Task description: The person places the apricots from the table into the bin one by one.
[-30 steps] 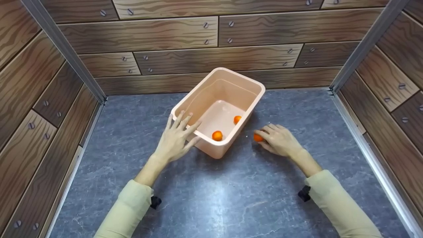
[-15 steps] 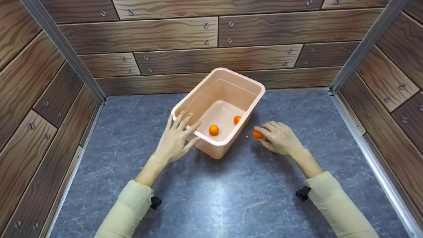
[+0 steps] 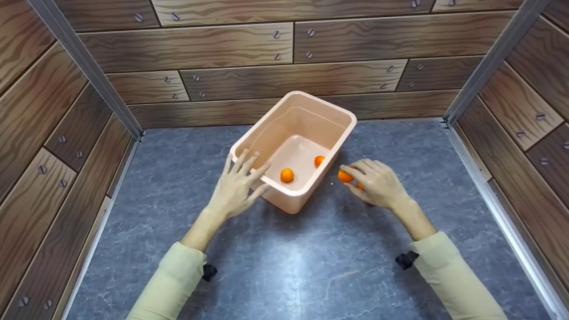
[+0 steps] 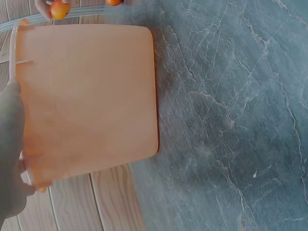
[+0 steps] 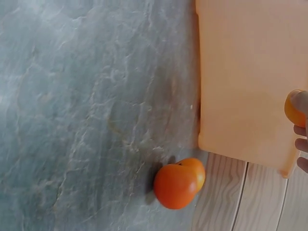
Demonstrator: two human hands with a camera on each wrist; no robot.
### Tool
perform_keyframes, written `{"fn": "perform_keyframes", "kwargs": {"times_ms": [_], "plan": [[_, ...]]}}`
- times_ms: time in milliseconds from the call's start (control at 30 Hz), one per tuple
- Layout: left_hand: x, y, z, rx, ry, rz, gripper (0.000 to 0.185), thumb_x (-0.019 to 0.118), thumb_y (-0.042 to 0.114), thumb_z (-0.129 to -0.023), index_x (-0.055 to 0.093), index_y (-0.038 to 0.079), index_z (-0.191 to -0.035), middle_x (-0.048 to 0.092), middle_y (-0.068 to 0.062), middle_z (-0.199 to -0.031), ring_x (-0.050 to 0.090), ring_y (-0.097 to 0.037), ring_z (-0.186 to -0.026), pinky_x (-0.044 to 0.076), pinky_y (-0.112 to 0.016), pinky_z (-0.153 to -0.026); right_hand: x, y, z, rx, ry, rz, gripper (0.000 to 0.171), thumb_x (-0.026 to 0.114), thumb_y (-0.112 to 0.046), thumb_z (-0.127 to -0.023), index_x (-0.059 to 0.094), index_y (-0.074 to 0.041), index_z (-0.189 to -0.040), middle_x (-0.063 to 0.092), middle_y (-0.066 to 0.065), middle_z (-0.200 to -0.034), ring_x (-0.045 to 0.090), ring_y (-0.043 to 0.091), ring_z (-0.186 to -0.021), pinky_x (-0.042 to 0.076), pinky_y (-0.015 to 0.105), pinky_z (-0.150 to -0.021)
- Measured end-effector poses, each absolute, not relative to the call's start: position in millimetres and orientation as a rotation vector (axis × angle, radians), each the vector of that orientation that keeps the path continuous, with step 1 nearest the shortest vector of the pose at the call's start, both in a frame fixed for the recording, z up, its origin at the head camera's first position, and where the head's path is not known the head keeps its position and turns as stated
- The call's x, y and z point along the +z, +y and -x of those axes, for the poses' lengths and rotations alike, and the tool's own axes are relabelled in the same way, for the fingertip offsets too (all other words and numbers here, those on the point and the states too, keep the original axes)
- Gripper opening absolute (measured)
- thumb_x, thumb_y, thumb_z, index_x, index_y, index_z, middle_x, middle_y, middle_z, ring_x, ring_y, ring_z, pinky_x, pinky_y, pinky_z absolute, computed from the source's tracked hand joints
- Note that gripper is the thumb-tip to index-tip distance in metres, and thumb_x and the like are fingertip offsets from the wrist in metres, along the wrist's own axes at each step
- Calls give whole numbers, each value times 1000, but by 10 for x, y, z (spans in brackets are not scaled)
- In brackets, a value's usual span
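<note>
The right hand pinches a small orange fruit just beside the peach plastic bin, long axis running away rightward; two oranges inside; left hand spread on its rim

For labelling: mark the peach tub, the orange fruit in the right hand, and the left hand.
peach tub (image 3: 338, 111): head view, bare far rim.
orange fruit (image 3: 344, 176): head view, exposed side beyond the fingers.
left hand (image 3: 235, 186): head view, back of hand.
</note>
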State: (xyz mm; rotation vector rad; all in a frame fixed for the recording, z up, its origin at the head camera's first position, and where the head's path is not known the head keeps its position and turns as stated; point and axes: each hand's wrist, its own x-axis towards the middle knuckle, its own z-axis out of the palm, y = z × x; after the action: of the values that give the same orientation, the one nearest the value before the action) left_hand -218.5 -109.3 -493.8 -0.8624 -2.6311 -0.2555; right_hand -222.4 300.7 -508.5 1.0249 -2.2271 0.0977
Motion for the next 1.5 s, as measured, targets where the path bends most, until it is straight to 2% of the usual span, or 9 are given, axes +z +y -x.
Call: {"fn": "perform_keyframes", "kwargs": {"times_ms": [433, 867, 1133, 1500], "plan": [[-4941, -1088, 2192, -279, -2626, 862, 57, 52, 56, -105, 52, 31, -156, 51, -13, -163, 37, -41, -158, 25, -71, -128, -4885, 2905, 2209, 254, -2140, -1026, 49, 89, -23, -79, 76, -10, -125, 78, 11, -106, 74, 31, -91, 64, 46, -76], [-4940, -1094, 2188, -272, -2630, 859, 58, 53, 56, -105, 50, 33, -158, 50, -14, -163, 37, -41, -158, 23, -70, -129, -4625, 2732, 2285, 193, -2128, -1099, 49, 88, -27, -82, 75, -10, -126, 77, 11, -105, 73, 29, -90, 64, 44, -76], [-4948, -1091, 2183, -269, -2631, 856, 58, 52, 56, -105, 50, 33, -158, 49, -13, -164, 37, -41, -158, 24, -70, -129, -4519, 2619, 2368, 155, -2144, -1116, 47, 85, -30, -87, 74, -11, -128, 77, 11, -110, 74, 31, -94, 64, 44, -82], [-4942, -1087, 2180, -262, -2628, 857, 57, 53, 56, -105, 51, 32, -157, 49, -12, -164, 37, -40, -159, 24, -69, -129, -4480, 2459, 2483, 141, -2158, -1127, 43, 83, -33, -90, 74, -13, -127, 77, 10, -107, 73, 29, -89, 64, 43, -78]]}}
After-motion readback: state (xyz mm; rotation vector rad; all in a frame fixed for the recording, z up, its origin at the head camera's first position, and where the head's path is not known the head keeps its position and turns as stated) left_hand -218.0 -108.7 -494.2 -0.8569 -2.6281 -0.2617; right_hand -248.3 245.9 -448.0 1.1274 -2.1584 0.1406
